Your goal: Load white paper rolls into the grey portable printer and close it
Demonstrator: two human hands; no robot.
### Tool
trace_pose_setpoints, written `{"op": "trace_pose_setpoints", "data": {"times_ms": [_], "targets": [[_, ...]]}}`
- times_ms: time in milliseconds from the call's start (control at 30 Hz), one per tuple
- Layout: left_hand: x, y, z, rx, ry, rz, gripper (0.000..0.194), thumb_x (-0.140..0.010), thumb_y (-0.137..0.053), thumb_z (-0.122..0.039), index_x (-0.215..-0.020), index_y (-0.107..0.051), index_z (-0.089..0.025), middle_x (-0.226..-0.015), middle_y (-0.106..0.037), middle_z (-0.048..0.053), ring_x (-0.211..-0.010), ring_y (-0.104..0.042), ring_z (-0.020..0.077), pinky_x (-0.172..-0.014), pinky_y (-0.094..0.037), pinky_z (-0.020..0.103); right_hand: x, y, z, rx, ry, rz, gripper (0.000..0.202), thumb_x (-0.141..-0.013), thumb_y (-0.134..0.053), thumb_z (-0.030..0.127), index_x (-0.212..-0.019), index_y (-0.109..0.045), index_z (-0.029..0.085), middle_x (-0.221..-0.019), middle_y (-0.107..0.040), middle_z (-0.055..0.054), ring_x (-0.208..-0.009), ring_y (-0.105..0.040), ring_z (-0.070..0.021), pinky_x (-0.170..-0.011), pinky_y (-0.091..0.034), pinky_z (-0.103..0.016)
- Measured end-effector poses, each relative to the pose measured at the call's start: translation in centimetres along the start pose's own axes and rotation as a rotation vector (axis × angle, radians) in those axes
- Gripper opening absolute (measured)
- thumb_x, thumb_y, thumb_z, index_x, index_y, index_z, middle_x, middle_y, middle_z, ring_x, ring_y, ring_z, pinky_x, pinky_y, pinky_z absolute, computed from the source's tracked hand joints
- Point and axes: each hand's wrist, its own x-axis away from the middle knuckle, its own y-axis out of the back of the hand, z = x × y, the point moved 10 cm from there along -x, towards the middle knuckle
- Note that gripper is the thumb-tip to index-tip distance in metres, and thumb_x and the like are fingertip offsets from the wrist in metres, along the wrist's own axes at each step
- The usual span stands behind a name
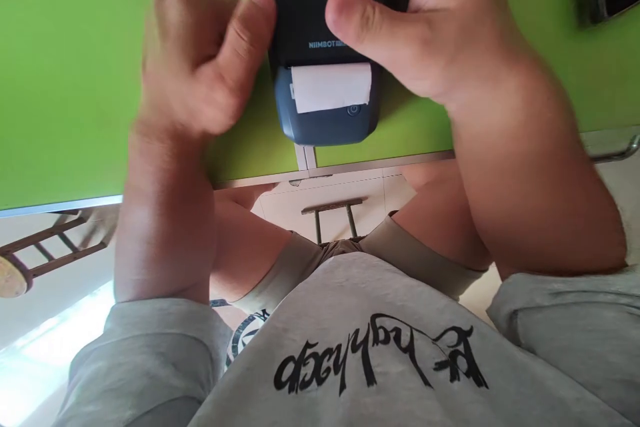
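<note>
Green tabletop (65, 80) spans the upper frame; a wooden stool (14, 275) shows at lower left. Your left hand (195, 63) curls, thumb at the left edge of the NIIMBOT label printer (303, 10), top centre; I cannot tell whether it grips. The printer looks light and stiff; hold its sides, clear of the flimsy paper strip (331, 87). Your right hand (435, 40) has its thumb over the top, hold hidden.

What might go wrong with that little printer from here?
The printer sits near the close edge of the green table, so a careless tug toward the person might drop it. The white paper sticks out over the front, so the right hand might crease it if it slips down. Touching that paper's corner might also accidentally press the power button beside it.
</note>
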Motion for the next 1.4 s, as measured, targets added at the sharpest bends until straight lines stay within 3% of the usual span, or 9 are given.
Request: {"op": "trace_pose_setpoints", "data": {"times_ms": [67,167,467,667,833,1033,1200,1300,1400], "targets": [[0.1,-0.5,-0.7,-0.141,0.002,0.05,0.071,-0.089,-0.022,-0.088,-0.06,-0.024,-0.023,-0.07,-0.017,-0.001,-0.064,-0.016,0.0083,-0.069,-0.013,0.035,-0.1,-0.3,-0.2,-0.088,-0.058,0.139,0.061,-0.097,-0.053,0.056,-0.136,-0.058,0.009,-0.124,-0.063,0.005,-0.132,-0.057,-0.0073,-0.119,-0.041,-0.032],[0.0,-0.7,-0.9,-0.235,0.059,0.085,0.073,-0.083,-0.011,-0.089,-0.061,-0.033,-0.023,-0.07,-0.021,0.001,-0.062,-0.033,0.0108,-0.07,-0.016,0.035,-0.6,-0.2,0.1,-0.088,-0.092,0.264,0.062,-0.095,-0.059,0.056,-0.14,-0.056,0.014,-0.127,-0.062,0.007,-0.131,-0.057,-0.0088,-0.123,-0.042,-0.032],[0.1,-0.7,-0.5,-0.116,0.095,0.156,0.069,-0.08,-0.023,-0.092,-0.055,-0.032,-0.027,-0.052,-0.021,0.0,-0.052,-0.041,0.019,-0.061,-0.022,0.037,-2.2,-0.7,0.7,0.194,-0.278,0.534,0.069,-0.084,-0.078,0.018,-0.148,-0.052,0.025,-0.129,-0.059,0.008,-0.131,-0.056,-0.0133,-0.13,-0.038,-0.035],[-0.1,-1.2,0.4,-0.074,0.194,0.292,0.078,-0.073,-0.03,-0.101,-0.052,-0.036,-0.025,-0.049,-0.025,0.001,-0.059,-0.056,0.0241,-0.064,-0.042,0.044,-2.9,0.1,1.8,0.37,-0.293,0.492,0.057,-0.086,-0.071,0.038,-0.142,-0.059,0.034,-0.139,-0.062,0.013,-0.135,-0.057,-0.0141,-0.118,-0.046,-0.025],[-0.5,-1.7,0.5,0.011,0.121,0.419,0.08,-0.077,-0.037,-0.096,-0.051,-0.044,-0.02,-0.048,-0.032,-0.001,-0.046,-0.042,0.0082,-0.058,-0.037,0.034,-2.9,0.1,2.8,0.401,-0.18,0.476,0.048,-0.088,-0.067,0.044,-0.136,-0.061,0.039,-0.135,-0.067,0.019,-0.124,-0.064,-0.0121,-0.104,-0.052,-0.023],[-0.7,-2.2,0.4,0.06,0.109,0.472,0.076,-0.077,-0.043,-0.091,-0.049,-0.046,-0.019,-0.045,-0.036,-0.003,-0.038,-0.024,0.0012,-0.048,-0.024,0.025,-2.1,0.1,2.6,0.371,-0.241,0.413,0.047,-0.091,-0.068,0.036,-0.138,-0.06,0.033,-0.138,-0.066,0.01,-0.125,-0.066,-0.0201,-0.112,-0.058,-0.04],[-0.9,-2.4,1.2,0.051,0.167,0.497,0.078,-0.064,-0.043,-0.102,-0.049,-0.043,-0.025,-0.046,-0.034,0.0,-0.042,-0.026,0.0083,-0.046,-0.022,0.032,-1.9,-0.1,2.1,0.197,-0.23,0.372,0.051,-0.084,-0.077,0.035,-0.133,-0.062,0.029,-0.134,-0.066,0.011,-0.123,-0.064,-0.0166,-0.115,-0.055,-0.037],[-0.8,-2.4,1.1,0.105,0.144,0.526,0.079,-0.068,-0.048,-0.102,-0.054,-0.039,-0.025,-0.05,-0.029,-0.001,-0.051,-0.029,0.0102,-0.055,-0.028,0.036,-1.8,-0.1,1.0,0.087,-0.245,0.358,0.059,-0.077,-0.081,0.022,-0.132,-0.062,0.022,-0.13,-0.066,0.008,-0.121,-0.062,-0.0151,-0.112,-0.053,-0.035],[-0.7,-1.7,0.3,0.144,0.073,0.473,0.084,-0.074,-0.043,-0.103,-0.055,-0.033,-0.022,-0.054,-0.024,-0.003,-0.057,-0.03,0.0087,-0.061,-0.03,0.036,-1.5,-0.3,0.1,0.011,-0.227,0.347,0.061,-0.077,-0.081,0.029,-0.133,-0.061,0.018,-0.128,-0.065,0.005,-0.12,-0.06,-0.0149,-0.109,-0.05,-0.033]]}}
